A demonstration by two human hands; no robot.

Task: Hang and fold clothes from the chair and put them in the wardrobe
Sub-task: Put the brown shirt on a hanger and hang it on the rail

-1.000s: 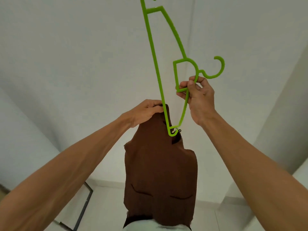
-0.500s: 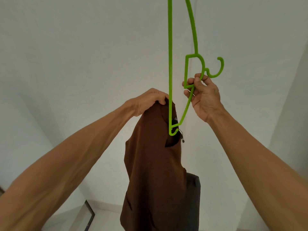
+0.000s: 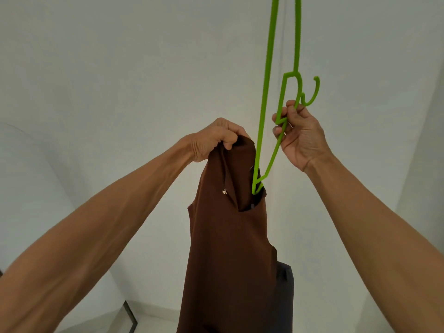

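Observation:
A brown sleeveless garment (image 3: 228, 248) hangs in front of me at centre. My left hand (image 3: 216, 138) grips its bunched top edge. A bright green plastic hanger (image 3: 266, 97) stands almost on end, its upper part running out of the top of the frame. Its lower tip sits inside the garment's neck opening. My right hand (image 3: 298, 133) holds the hanger near its neck, just below the hook, to the right of the garment. A small metal button shows on the garment's front.
White walls meet in a corner behind the garment. A dark grey object (image 3: 286, 296) shows behind the garment at lower right. A black frame edge (image 3: 131, 318) leans near the floor at lower left.
The hanger has swung more upright and its lower tip has gone deeper into the neck opening. The garment has turned, and both hands shifted slightly right.

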